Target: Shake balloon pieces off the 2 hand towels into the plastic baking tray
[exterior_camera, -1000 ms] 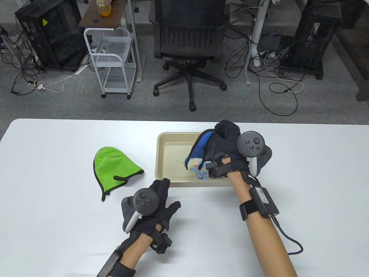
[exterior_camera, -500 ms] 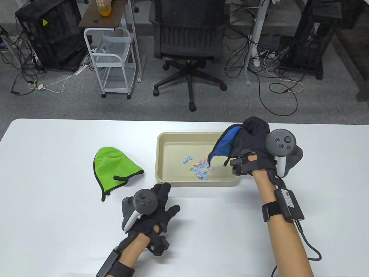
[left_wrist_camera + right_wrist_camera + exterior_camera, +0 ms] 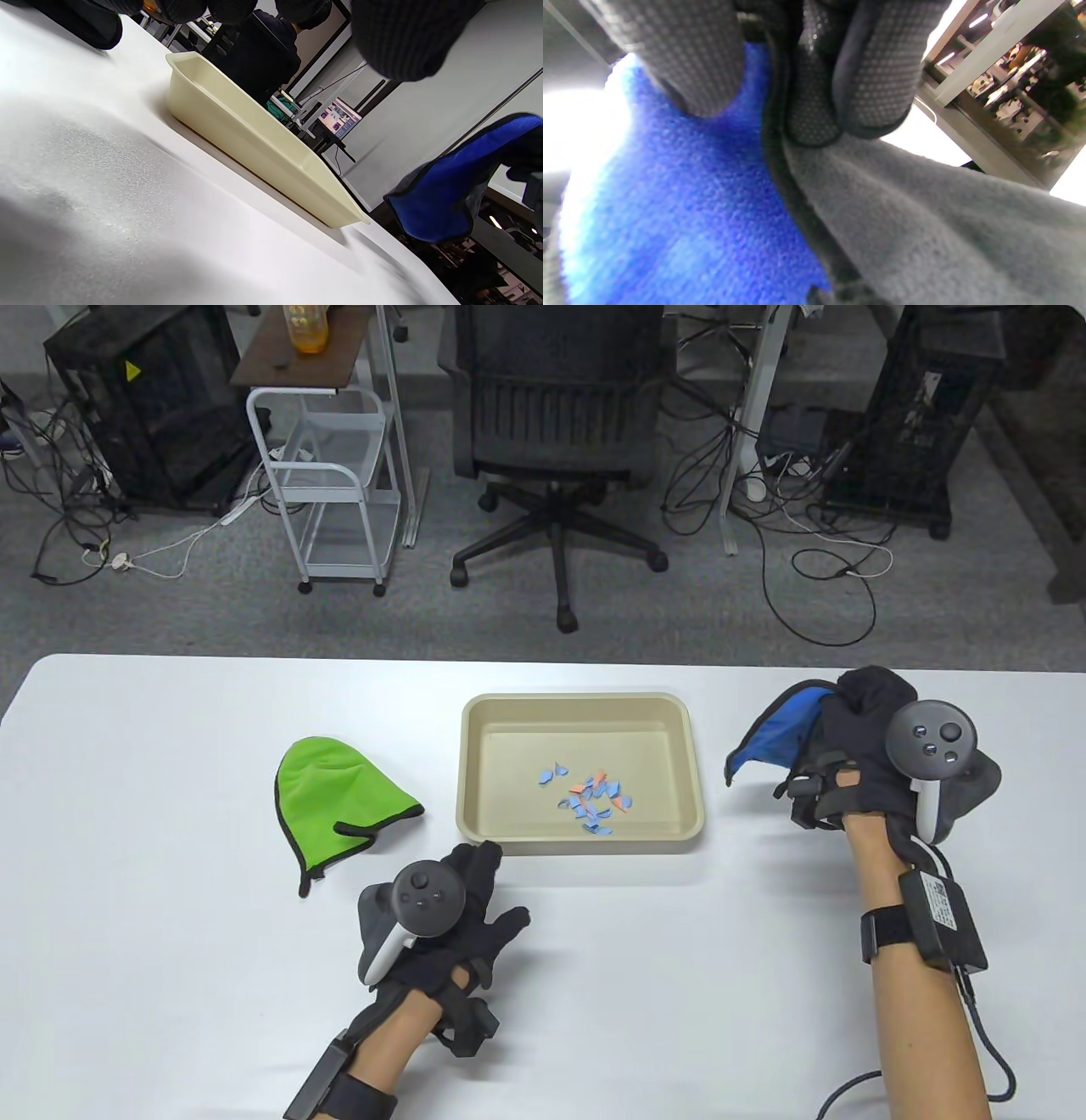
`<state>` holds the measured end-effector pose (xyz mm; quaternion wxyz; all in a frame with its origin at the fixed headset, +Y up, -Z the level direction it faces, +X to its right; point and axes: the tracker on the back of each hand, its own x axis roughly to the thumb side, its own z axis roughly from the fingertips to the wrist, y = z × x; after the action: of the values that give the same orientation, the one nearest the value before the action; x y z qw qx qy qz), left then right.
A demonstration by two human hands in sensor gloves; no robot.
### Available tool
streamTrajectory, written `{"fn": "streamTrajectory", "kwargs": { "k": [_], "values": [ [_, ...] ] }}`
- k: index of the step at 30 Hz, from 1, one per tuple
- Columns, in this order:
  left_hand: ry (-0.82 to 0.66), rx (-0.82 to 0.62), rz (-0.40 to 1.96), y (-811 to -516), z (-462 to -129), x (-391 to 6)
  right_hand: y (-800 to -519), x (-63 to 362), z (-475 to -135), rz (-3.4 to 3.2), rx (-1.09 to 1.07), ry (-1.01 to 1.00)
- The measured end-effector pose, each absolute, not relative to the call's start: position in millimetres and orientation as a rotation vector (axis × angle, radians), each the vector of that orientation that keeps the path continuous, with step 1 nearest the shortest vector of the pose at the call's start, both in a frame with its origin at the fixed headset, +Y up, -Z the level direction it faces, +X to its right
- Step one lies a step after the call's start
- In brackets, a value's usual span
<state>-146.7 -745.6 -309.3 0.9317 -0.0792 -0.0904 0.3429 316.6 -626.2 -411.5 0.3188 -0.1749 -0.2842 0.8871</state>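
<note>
The white table [image 3: 170,984] carries everything I need. My beige baking tray [image 3: 475,814] sits mid-table so scraps drop straight in; the balloon pieces [image 3: 590,797] lie inside it. My right hand [image 3: 857,763] grips the blue towel [image 3: 776,734] aloft, right of the tray. The green towel [image 3: 339,793] waits left, near my left hand [image 3: 462,908], fingers relaxed at the rim, I think steadying it.

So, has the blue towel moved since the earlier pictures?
Yes. The blue towel, gripped by the right hand, went from above the baking tray to the tray's right, now over the table.
</note>
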Motion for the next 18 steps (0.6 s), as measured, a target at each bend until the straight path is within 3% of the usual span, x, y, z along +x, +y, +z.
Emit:
{"fn": "streamTrajectory", "kwargs": {
  "k": [7, 18],
  "values": [
    [-0.179, -0.154, 0.707, -743.9, -309.9, -149.7, -689.8, 320.1, -412.4, 2.459, -0.549, -0.645],
    [-0.195, -0.170, 0.689, -744.7, -309.1, -145.8, -761.1, 295.3, -408.2, 2.937, -0.391, -0.046]
  ]
}}
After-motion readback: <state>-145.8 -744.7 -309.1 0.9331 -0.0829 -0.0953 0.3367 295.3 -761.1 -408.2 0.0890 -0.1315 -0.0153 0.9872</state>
